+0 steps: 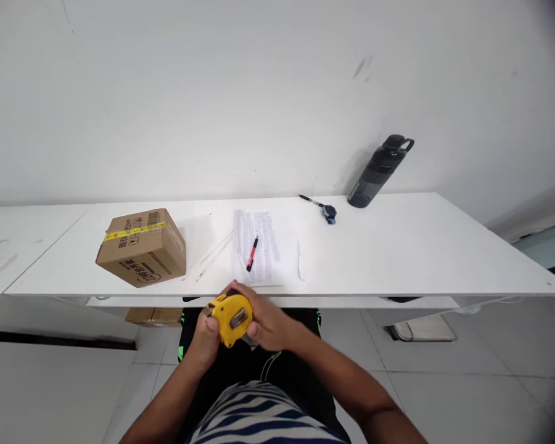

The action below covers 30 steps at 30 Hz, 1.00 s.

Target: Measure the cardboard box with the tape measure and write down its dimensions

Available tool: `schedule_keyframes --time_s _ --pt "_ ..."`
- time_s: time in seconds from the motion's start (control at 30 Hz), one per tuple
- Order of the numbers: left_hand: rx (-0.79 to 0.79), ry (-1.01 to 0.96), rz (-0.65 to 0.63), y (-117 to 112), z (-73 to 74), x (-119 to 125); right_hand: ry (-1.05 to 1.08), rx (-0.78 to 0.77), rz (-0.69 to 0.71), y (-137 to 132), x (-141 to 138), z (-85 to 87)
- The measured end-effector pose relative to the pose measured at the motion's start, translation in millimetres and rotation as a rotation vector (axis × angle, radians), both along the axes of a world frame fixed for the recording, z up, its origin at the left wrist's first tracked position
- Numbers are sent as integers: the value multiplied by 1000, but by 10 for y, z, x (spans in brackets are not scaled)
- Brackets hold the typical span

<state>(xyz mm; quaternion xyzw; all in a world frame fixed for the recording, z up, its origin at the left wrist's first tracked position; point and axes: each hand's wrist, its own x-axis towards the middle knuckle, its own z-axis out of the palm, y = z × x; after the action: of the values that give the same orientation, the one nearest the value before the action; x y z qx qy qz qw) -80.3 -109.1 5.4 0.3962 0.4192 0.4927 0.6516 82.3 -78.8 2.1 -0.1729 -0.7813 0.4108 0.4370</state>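
Head view shows me the left hand (206,338) and right hand (272,322) sharing a grip on the tape measure (226,308), just this side of the worktop (398,259). Handling it seems the step; the next move calls for steadying its case.

A navy-and-white striped top (263,419) showed nearest. Black legwear (237,369) bore bright green patches (180,353) at its left and right edges and thin green lines (269,365) between.
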Motion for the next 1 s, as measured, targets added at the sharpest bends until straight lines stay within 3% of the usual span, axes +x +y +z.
schedule_keyframes --time_s 0.1,0.17,0.33,0.43,0.53,0.67,0.8,0.9,1.0 --pt "24 92 147 146 85 122 -395 54 37 295 270 289" --pt "-67 64 156 236 149 150 -623 131 -29 532 378 396" --pt "-171 -133 21 340 312 160 -1109 347 -494 1271 440 372" --pt "-155 -197 -65 382 445 109 -1337 428 -384 1602 441 321" --pt "-133 -265 -64 434 529 22 -1318 491 -277 1698 475 322" --pt "-98 -279 14 485 487 -97 -1236 466 -417 1612 628 390" --pt "-28 -193 17 536 379 -87 -819 114 -592 1455 789 305" --pt "136 37 33 625 323 37 -447 -175 -544 1348 812 80" --pt "460 478 63 793 295 193 -254 -295 -508 1302 787 -143"
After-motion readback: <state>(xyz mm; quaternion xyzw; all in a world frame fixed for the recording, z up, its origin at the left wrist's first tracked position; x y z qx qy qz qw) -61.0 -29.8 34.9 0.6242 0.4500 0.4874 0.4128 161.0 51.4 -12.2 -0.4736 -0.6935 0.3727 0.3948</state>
